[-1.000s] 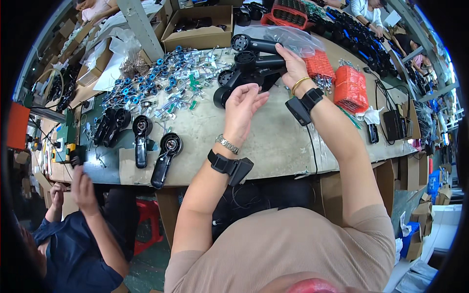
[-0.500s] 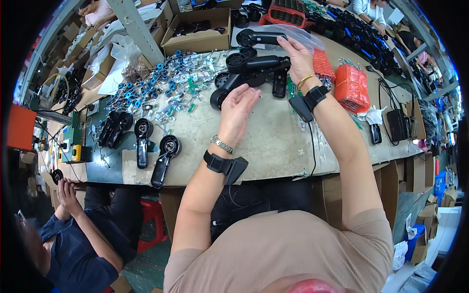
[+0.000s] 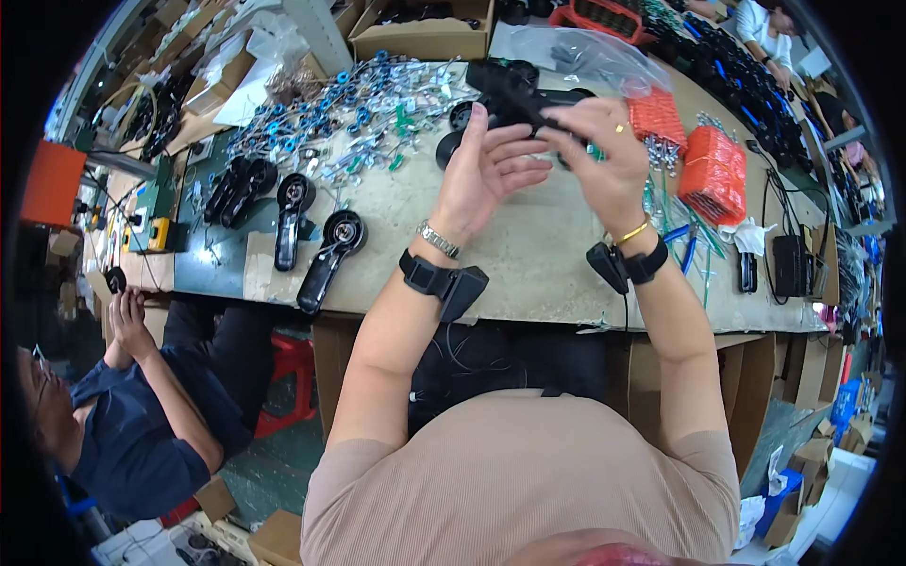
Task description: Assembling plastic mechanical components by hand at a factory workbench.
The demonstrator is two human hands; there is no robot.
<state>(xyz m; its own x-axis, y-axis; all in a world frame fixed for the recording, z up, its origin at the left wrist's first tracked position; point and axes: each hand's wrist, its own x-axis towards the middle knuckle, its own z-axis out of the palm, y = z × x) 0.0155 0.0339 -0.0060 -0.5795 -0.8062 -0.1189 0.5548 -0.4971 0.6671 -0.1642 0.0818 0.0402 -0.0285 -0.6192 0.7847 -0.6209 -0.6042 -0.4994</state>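
In my right hand [image 3: 604, 156], smeared by motion, is the handle end of a black handheld-fan housing [image 3: 510, 90], itself blurred. My left hand [image 3: 486, 174] is open just below it, fingers stretched and apart, holding nothing that I can see. More black housings [image 3: 566, 96] lie in a pile behind my hands, partly hidden by them. On the left of the table are two housings with round heads and open interiors, one nearer [image 3: 332, 259] and one farther [image 3: 293, 219]. A dark cluster of similar housings [image 3: 241, 191] sits beyond them.
Small wired parts [image 3: 344, 118] in blue, white and green spread across the back left. Red-wrapped bundles [image 3: 713, 174] and blue-handled pliers [image 3: 688, 247] lie at right. A cardboard box [image 3: 420, 40] stands at the back. A co-worker [image 3: 156, 406] sits at left.
My right hand has come down and nearer with the fan housing, turning it. My left hand has shifted right, its fingers spreading. The view has tilted, so the table appears higher.
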